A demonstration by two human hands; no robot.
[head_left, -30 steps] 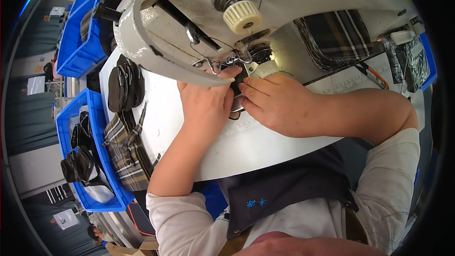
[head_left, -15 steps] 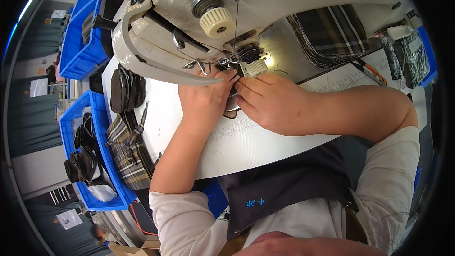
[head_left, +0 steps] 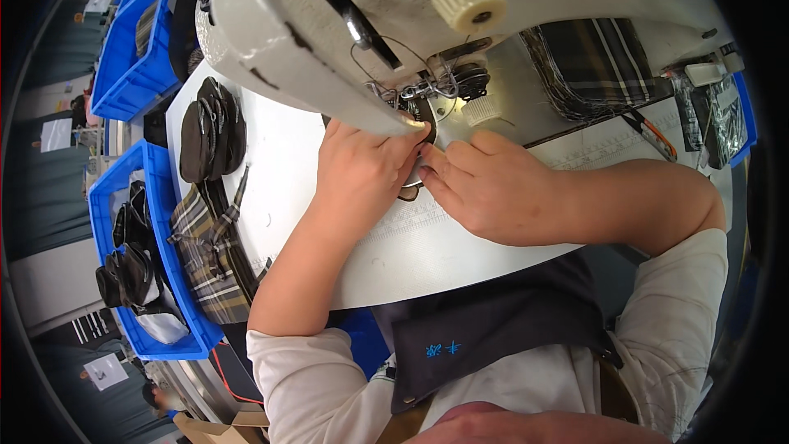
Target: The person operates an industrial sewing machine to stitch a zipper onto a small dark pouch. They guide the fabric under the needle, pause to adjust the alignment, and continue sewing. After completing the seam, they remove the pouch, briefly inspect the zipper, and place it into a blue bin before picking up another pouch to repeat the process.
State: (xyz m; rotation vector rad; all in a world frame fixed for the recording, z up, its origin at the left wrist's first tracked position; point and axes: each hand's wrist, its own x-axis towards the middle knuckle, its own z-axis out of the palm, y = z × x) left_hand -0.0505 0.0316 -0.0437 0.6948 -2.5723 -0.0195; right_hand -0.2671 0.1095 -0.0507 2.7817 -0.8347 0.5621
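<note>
Under the head of a white sewing machine, both hands work close together beside the needle area. My left hand has its fingers bent and pressed down on a small dark fabric piece. My right hand pinches the near right edge of that piece, fingertips almost touching the left ones. Most of the piece is hidden by fingers and the machine's curved lever; a brown edge shows below the hands. Thread runs down past metal guides toward the needle, whose tip I cannot make out.
Dark zipped pouches stand on the table's left, above plaid cloth. Blue bins line the left side. Stacked plaid pieces and orange-handled snips lie right of the machine, with plastic-wrapped items beyond.
The view has shifted, so the machine head looks larger and higher. Both hands stay at the dark piece, with the fingers slightly repositioned. No grip was visibly released.
</note>
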